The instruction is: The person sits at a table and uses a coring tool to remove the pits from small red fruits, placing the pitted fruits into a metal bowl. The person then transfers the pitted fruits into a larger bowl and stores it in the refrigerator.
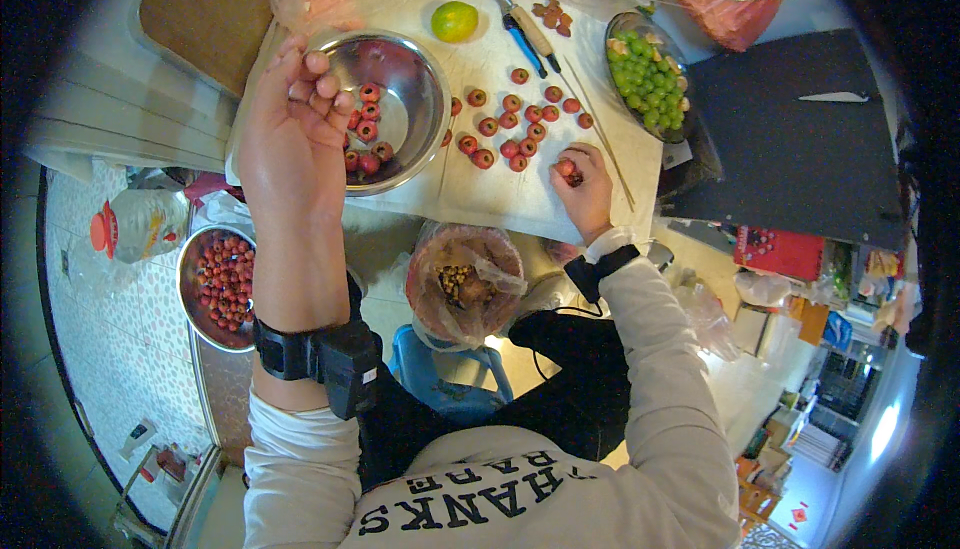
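Observation:
My left hand [304, 103] is raised over the left rim of a stainless-steel bowl [412, 114], palm up and fingers loosely curled apart, with nothing visible in it. Several red hawthorn fruits [367, 130] with cored tops lie in the bowl, partly hidden by my hand. On the pale tabletop, my right hand [585, 189] grips one red hawthorn fruit [568, 171] between thumb and fingers. More cored hawthorn fruits [508, 120] are scattered between the bowl and this hand. A thin wooden skewer [600, 133] lies just right of them.
At the back are a green citrus fruit [454, 22], a wooden-handled tool [531, 30] and a blue-handled tool [523, 43]. A dish of green grapes [646, 84] stands right. Below the table edge is a bag-lined bin [427, 249]; at left, a bowl of hawthorns [225, 283].

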A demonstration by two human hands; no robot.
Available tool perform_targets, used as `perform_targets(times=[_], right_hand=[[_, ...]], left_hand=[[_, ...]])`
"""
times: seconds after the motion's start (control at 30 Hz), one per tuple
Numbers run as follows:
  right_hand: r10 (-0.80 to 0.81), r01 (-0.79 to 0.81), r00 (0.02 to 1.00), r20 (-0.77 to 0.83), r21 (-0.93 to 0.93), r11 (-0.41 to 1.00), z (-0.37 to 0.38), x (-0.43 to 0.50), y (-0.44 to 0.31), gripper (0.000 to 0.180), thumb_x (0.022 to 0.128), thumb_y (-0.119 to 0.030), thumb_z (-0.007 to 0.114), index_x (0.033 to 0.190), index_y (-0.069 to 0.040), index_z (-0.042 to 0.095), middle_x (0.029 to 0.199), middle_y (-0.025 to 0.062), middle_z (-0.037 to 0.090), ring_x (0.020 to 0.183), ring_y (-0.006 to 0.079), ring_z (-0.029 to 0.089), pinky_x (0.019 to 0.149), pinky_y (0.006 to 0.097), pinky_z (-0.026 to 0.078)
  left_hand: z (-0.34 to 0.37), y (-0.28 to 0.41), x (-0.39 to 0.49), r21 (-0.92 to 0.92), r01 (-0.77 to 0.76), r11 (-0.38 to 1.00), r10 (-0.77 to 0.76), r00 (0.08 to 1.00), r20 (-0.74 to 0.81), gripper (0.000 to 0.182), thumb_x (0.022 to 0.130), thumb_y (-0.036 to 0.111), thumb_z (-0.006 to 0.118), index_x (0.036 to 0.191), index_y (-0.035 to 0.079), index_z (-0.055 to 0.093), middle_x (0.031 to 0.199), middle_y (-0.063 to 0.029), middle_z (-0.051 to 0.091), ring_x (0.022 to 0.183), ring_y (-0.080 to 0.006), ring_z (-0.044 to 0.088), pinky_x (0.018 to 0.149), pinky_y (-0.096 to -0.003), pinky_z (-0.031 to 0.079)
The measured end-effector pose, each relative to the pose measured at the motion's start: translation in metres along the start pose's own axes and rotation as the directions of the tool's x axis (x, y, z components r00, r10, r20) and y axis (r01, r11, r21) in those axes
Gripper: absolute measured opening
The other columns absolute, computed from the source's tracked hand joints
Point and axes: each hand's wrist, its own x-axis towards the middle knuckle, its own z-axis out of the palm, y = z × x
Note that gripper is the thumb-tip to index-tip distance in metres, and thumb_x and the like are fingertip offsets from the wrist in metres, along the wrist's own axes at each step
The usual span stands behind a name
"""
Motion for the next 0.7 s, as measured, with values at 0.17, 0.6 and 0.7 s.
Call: perform_targets(times=[0.17, 0.6, 0.7], right_hand=[[0.274, -0.220, 0.960, -0.061, 0.440, 0.871, -0.007, 0.022, -0.031, 0.025, 0.065, -0.011, 0.073, 0.087, -0.006, 0.062, 0.097, 0.0126, 0.059, 0.084, 0.0246, 0.059, 0.074, 0.0325, 0.048], [-0.312, 0.323, 0.830, 0.463, 0.057, 0.945, 0.091, 0.080, -0.233, 0.022, 0.070, -0.024, 0.063, 0.083, -0.006, 0.064, 0.100, 0.0169, 0.053, 0.076, 0.0317, 0.061, 0.066, 0.0395, 0.051], [-0.229, 0.258, 0.884, 0.408, -0.018, 0.966, 0.100, 0.078, -0.233, 0.023, 0.068, -0.022, 0.065, 0.082, -0.004, 0.065, 0.102, 0.0167, 0.053, 0.082, 0.0306, 0.060, 0.066, 0.0383, 0.051]], left_hand=[[-0.003, 0.002, 0.001, -0.065, 0.021, 0.998, -0.020, 0.999, 0.027, 0.018, 0.090, 0.012, 0.051, 0.105, 0.004, 0.054, 0.080, -0.0019, 0.058, 0.068, -0.0117, 0.052, 0.061, -0.0246, 0.043], [-0.012, 0.015, 0.006, -0.079, 0.058, 0.995, -0.050, 0.993, 0.106, 0.018, 0.090, 0.016, 0.052, 0.104, 0.005, 0.053, 0.080, -0.0008, 0.054, 0.067, -0.0105, 0.048, 0.061, -0.0246, 0.040], [-0.018, 0.020, 0.004, -0.058, 0.034, 0.998, -0.029, 0.996, 0.083, 0.017, 0.091, 0.017, 0.051, 0.104, 0.006, 0.053, 0.080, -0.0010, 0.054, 0.068, -0.0106, 0.050, 0.061, -0.0249, 0.042]])
